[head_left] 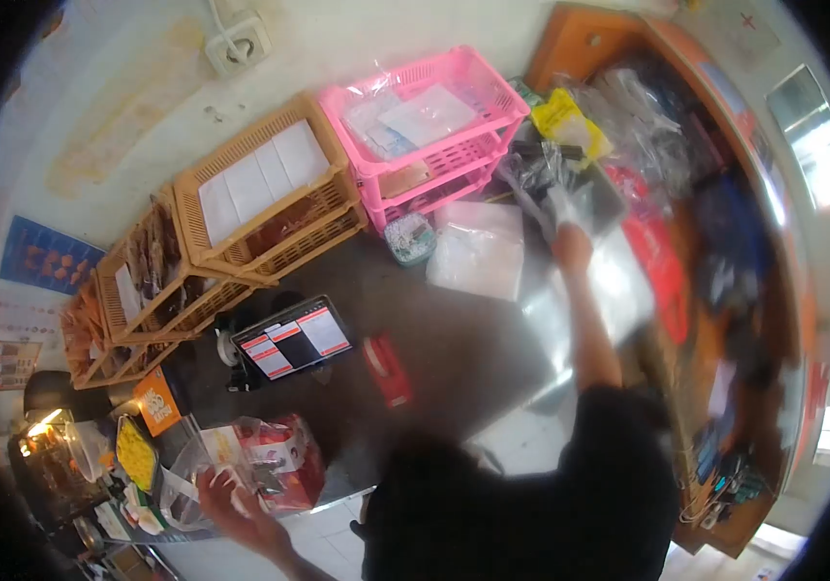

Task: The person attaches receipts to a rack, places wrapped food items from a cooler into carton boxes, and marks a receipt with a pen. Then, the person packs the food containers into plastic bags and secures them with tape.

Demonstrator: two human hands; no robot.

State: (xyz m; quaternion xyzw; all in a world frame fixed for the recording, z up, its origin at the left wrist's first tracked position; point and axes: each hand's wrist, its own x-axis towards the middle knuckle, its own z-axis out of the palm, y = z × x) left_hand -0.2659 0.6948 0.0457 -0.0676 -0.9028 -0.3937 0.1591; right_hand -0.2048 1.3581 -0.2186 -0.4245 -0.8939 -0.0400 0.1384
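A pale, stained wall (134,97) backs a smooth, shiny dark worktop (454,339). Slatted tan baskets (190,218) and a pink tiered basket (368,174) line it. Left: a glossy red package (307,460), the left hand (236,504) beside it at clear plastic (181,496). Right: the right hand (572,247) at crinkled clear bags (560,205). Blur hides whether either grips.

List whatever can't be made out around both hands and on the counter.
All in the head view:
- Right hand: fingertips blurred against translucent plastic; grip unclear.
- Left hand: fingertips blurred beside the clear bag; grip unclear.
- Tablet: wording too small.
- Red object: markings blurred.
- Brown baskets: lower contents partly hidden by slats.
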